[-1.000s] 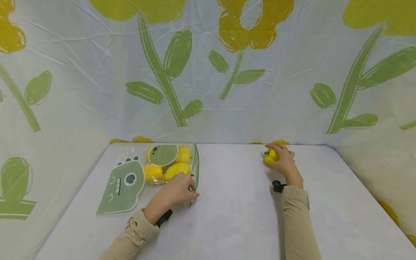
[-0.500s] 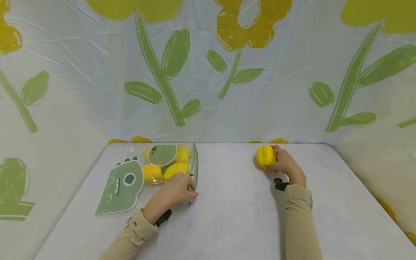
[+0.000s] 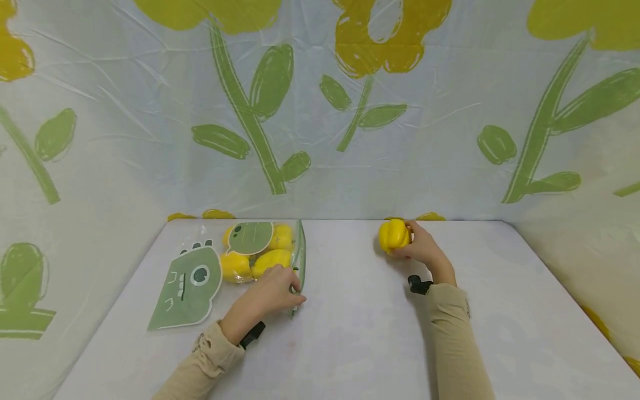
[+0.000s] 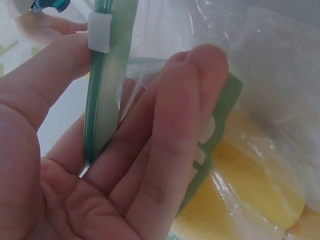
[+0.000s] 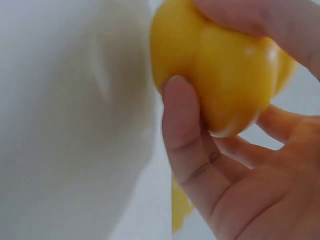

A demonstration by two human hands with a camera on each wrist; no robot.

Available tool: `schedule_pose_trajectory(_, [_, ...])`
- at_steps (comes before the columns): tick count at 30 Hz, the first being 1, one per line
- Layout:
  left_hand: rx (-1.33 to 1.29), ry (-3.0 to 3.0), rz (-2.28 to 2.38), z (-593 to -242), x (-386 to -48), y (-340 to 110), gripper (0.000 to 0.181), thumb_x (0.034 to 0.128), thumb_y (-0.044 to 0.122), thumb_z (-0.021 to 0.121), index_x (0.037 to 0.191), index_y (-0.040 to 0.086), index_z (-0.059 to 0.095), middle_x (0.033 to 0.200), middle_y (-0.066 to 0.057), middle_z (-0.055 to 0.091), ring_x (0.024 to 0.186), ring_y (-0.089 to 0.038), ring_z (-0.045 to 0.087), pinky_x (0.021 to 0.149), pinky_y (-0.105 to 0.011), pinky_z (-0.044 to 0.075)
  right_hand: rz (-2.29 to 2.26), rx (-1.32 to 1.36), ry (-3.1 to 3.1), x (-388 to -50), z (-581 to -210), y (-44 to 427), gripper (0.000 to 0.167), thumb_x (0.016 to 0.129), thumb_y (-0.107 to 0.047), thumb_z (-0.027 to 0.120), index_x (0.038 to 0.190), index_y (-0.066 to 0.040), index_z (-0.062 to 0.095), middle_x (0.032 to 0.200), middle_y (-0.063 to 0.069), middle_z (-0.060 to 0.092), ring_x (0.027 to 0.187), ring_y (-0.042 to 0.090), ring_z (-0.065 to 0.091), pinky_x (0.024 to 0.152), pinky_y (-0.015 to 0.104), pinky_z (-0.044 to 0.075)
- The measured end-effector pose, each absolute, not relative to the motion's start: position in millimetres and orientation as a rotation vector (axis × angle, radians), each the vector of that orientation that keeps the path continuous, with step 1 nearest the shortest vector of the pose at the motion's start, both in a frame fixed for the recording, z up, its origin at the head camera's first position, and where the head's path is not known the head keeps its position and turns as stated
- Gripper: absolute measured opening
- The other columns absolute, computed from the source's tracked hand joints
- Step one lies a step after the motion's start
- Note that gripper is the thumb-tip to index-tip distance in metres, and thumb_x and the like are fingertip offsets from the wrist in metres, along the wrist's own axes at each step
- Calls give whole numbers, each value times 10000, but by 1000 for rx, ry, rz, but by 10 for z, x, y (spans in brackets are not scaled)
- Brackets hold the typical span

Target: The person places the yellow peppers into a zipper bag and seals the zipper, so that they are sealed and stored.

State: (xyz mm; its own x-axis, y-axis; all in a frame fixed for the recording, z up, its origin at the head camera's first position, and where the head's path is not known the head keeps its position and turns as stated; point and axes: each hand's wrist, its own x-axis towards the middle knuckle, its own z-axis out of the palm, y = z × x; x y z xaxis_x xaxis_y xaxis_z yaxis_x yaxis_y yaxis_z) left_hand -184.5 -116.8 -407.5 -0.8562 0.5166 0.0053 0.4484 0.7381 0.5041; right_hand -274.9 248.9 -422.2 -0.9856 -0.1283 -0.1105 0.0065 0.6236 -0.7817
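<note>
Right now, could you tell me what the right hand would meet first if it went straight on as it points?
Beyond the pepper it holds, the right hand would probably meet the backdrop first, though depth is unclear.

On the table (image 3: 350,347), the bag (image 3: 185,294) with produce (image 3: 272,261) inside lies left of the pepper (image 3: 392,235) in the right hand (image 3: 426,249).

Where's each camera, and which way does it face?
Head: on the head, facing forward and down at the table; left hand, right hand, sleeves show.
Left wrist: on that wrist, facing the bag; left fingers and blurred right hand show.
Right wrist: likewise, facing the held yellow pepper; right fingers show.
Head and right wrist share that pepper.
</note>
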Motion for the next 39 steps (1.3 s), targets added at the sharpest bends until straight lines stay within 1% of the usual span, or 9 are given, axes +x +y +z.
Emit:
schedule_pose_trajectory(4, [782,2804,762,-4070,-1842,-1159,243,815,160,792,600,133,683,475,136,294,456,-50,265,475,-217,268,-1394,-150,2658,-2779,-4259,2299,888,780,-150,792,1506,-30,296,1379,251,453,1087,371,501,818,364,469])
schedule_pose_trajectory(9, [770,2812,746,-4074,-1837,-1148,178,811,161,800,655,110,730,493,130,387,468,-54,314,501,-223,324,-1596,-242,2508,-2803,-4332,1967,825,798,-106,776,1496,-62,337,1439,201,400,1070,353,515,765,330,509])
schedule_pose_trajectory(12, [761,2815,741,-4078,-1835,-1145,160,808,163,804,672,109,740,503,128,408,472,-52,323,505,-223,332,-1676,-303,2406,-2794,-4361,1739,789,792,-89,775,1478,-108,388,1442,158,417,1056,345,538,744,335,519])
schedule_pose_trajectory(19, [769,2809,741,-4074,-1845,-1151,243,808,168,806,605,136,675,487,133,290,469,-54,264,473,-219,253,-1617,-414,2369,-2722,-4418,1264,806,750,-144,815,1462,-163,439,1376,108,505,1046,322,562,804,366,507])
schedule_pose_trajectory(25, [752,2804,737,-4069,-1856,-1149,193,804,167,812,646,114,714,484,131,338,473,-51,320,473,-209,279,-1451,-515,2513,-2644,-4449,983,854,722,-182,851,1467,-129,437,1340,132,498,1068,274,518,914,434,453])
schedule_pose_trajectory(30, [759,2780,765,-4070,-1861,-1158,287,806,154,806,568,113,651,482,126,277,460,-50,272,468,-205,248,-1368,-625,2514,-2574,-4399,850,863,727,-181,842,1471,-93,412,1301,159,491,1070,276,513,936,461,453])
schedule_pose_trajectory(32, [764,2771,772,-4070,-1865,-1160,321,807,147,804,545,123,621,478,123,249,457,-55,257,469,-210,238,-1447,-586,2401,-2555,-4381,848,875,745,-151,828,1491,-95,374,1340,164,459,1063,285,535,911,438,472])
schedule_pose_trajectory(36, [760,2779,750,-4068,-1873,-1163,240,807,156,804,603,137,680,489,121,327,471,-54,316,478,-211,278,-1686,-445,2145,-2570,-4395,902,814,794,-45,762,1491,-58,342,1422,186,409,1021,309,604,857,381,510])
schedule_pose_trajectory(39, [765,2790,732,-4074,-1878,-1161,185,808,156,802,648,123,716,520,106,395,487,-60,359,487,-214,309,-1805,-395,2012,-2600,-4426,941,725,834,18,705,1473,-25,366,1458,187,403,1024,271,625,867,334,513])
